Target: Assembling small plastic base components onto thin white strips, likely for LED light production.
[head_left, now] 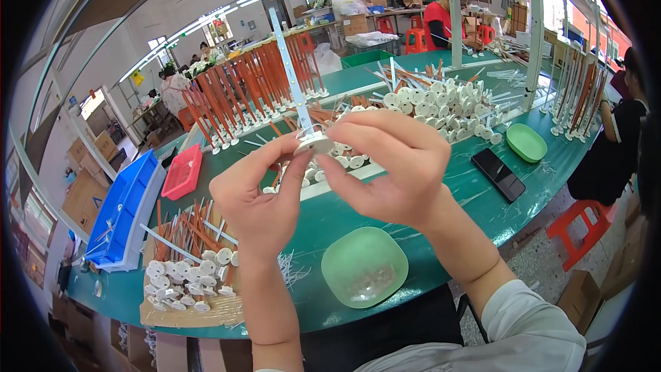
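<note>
Both of my hands are raised over the green table [289,289]. Thumb and fingers of my left hand [256,189] pinch the edge of a small white round base, from which a long pale strip [292,72] with small dots stands nearly upright. My right hand [394,165] has its fingertips closed at the other side of the same base [314,144], by a thin wire loop. Whether the right fingers also hold a tiny part cannot be made out. Below them is a light green bowl [341,251] with small clear pieces inside.
Piled strips with white bases [182,279] lie on cardboard at left, beside a blue bin [113,227] and red basket [181,172]. Another pile [441,107] spreads behind my hands. A black phone [498,175] and green dish [527,142] lie right. People sit beyond.
</note>
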Demonstrator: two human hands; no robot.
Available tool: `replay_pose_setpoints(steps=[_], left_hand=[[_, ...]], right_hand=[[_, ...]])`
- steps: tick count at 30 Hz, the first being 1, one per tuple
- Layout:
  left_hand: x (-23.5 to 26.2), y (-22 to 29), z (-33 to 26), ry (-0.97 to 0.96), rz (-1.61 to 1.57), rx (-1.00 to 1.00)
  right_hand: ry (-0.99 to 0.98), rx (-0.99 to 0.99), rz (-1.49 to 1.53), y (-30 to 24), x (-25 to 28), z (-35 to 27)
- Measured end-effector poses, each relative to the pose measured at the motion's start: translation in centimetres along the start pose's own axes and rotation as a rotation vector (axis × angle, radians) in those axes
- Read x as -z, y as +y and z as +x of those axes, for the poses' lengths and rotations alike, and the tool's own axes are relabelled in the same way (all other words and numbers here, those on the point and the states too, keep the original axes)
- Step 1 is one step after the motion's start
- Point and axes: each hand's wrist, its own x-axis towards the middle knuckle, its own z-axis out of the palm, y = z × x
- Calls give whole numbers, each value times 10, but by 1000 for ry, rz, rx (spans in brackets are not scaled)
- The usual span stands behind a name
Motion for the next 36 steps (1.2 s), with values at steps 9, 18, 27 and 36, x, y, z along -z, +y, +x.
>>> replay_pose_setpoints(steps=[9, 18, 27, 36], left_hand=[[-8, 13, 1, 5, 272, -211], [-5, 17, -4, -6, 147, -40], [-5, 20, 0, -8, 78, 51], [-9, 7, -7, -262, -291, 318]], right_hand=[[-8, 16, -54, 6, -7, -8], [-126, 38, 87, 16, 2, -6], [-153, -42, 203, 16, 3, -4], [-194, -376, 812, 18, -7, -14]])
